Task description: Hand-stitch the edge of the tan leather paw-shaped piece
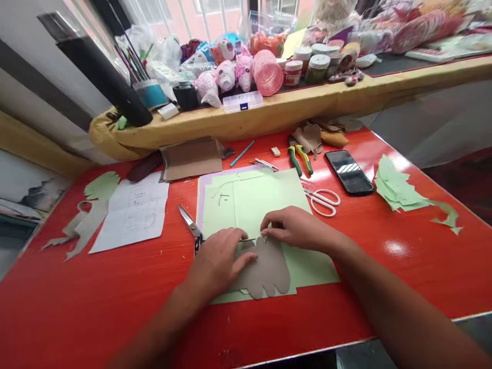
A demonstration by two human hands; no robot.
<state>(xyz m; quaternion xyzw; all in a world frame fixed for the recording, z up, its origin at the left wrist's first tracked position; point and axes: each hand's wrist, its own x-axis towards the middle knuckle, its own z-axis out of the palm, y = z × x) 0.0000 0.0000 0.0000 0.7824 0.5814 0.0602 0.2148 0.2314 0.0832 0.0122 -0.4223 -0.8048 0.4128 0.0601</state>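
Note:
A grey cut-out piece of card or leather (265,269) with a scalloped lower edge lies on stacked light green paper (265,197). My left hand (221,261) presses on its left part, thumb and index finger holding it at the upper left. Beside those fingertips shows a thin dark line, too fine to name. At the piece's upper edge, my right hand (290,228) is closed in a pinch; what sits between the fingertips is too small to tell. Dark-handled scissors (189,223) lie open, partly hidden behind my left hand. White-handled scissors (325,201) rest right of the paper.
On the red table (134,302) are a printed sheet (134,212), brown card (192,159), pliers (300,158), a phone (349,172), a blue pen (242,154) and green paper scraps (400,184). Jars (318,68) and pink figures (225,75) crowd the ledge behind.

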